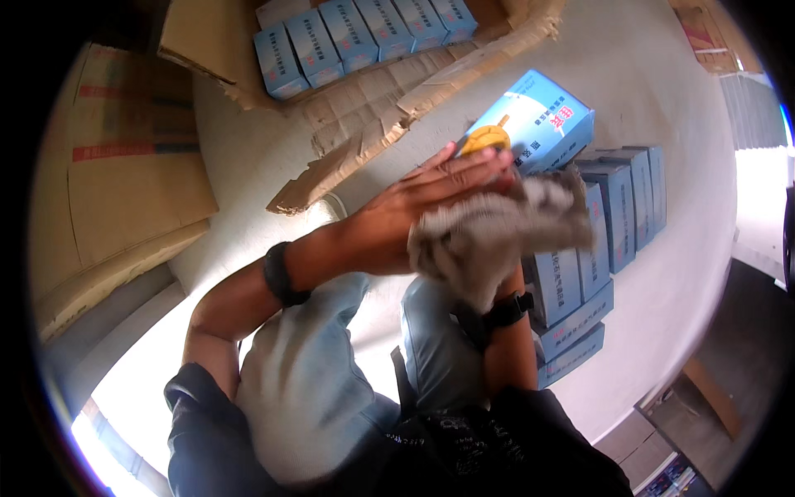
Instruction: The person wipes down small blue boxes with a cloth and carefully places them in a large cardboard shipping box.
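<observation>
A light blue carton (538, 124) with a yellow round picture is tilted just beyond my hands. My left hand (447, 182) reaches over from the left, its fingers laid across the carton's near end; its thumb is hidden. A crumpled grey-brown cloth (480, 236), partly blurred by motion, bunches against the carton's near end and my left palm. My right forearm (509, 356) comes up from below to the cloth, which covers my right hand; that hand appears closed in the cloth, though its fingers do not show.
An opened cardboard box (356, 157) with torn flaps holds a row of blue cartons (348, 37) at the top. More blue cartons (617, 215) stand and lie stacked on the pale surface at the right. Large brown cardboard boxes (132, 182) are at the left.
</observation>
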The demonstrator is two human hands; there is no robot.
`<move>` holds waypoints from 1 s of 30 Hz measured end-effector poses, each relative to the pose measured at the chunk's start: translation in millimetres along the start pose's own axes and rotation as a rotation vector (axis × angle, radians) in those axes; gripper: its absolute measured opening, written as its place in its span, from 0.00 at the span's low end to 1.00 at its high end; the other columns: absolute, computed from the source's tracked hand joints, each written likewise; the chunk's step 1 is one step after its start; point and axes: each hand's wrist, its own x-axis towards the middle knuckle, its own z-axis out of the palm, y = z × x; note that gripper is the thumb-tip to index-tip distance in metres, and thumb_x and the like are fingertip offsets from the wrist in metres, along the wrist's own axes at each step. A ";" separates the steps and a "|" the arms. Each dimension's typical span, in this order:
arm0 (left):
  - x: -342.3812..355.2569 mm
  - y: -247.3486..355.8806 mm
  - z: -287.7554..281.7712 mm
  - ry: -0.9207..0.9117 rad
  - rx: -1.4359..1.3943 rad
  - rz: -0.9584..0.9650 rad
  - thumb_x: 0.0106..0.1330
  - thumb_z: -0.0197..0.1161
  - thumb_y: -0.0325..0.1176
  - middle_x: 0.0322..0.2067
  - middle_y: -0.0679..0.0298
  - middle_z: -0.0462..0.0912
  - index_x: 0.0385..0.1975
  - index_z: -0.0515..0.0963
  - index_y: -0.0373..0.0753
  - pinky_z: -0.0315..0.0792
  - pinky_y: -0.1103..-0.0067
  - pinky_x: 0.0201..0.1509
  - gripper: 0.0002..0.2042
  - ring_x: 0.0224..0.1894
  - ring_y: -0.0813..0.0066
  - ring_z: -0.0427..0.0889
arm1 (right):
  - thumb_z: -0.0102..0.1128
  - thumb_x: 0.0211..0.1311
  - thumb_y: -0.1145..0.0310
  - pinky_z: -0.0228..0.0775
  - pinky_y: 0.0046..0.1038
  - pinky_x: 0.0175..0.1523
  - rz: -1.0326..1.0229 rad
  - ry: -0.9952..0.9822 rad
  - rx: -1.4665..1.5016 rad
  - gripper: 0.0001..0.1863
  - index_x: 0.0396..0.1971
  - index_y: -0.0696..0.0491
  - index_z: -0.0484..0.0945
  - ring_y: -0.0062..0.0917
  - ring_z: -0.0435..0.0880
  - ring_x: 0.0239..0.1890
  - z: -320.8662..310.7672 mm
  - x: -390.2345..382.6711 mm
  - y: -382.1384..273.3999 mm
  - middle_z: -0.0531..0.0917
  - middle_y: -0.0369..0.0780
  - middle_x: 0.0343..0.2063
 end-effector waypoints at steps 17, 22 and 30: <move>14.6 -20.0 38.1 0.660 0.875 0.647 0.60 0.63 0.39 0.54 0.72 0.73 0.51 0.70 0.59 0.64 0.50 0.60 0.19 0.60 0.78 0.71 | 0.45 0.73 0.53 0.71 0.35 0.62 -0.121 0.018 -0.133 0.26 0.62 0.53 0.62 0.31 0.75 0.58 -14.4 -20.9 -27.3 0.73 0.42 0.58; 9.6 -24.9 55.1 0.459 0.609 0.638 0.58 0.64 0.33 0.47 0.72 0.77 0.45 0.74 0.52 0.62 0.65 0.63 0.15 0.51 0.74 0.74 | 0.46 0.73 0.54 0.70 0.34 0.62 -0.110 0.003 -0.153 0.25 0.62 0.54 0.63 0.30 0.75 0.58 -13.1 -19.8 -22.9 0.73 0.42 0.57; 5.9 -20.7 23.5 0.259 0.132 0.385 0.34 0.73 0.31 0.40 0.67 0.77 0.42 0.80 0.46 0.72 0.71 0.45 0.27 0.41 0.65 0.76 | 0.47 0.73 0.55 0.70 0.34 0.63 -0.087 0.015 -0.173 0.24 0.61 0.54 0.64 0.30 0.75 0.58 -8.6 -23.2 -19.3 0.73 0.42 0.57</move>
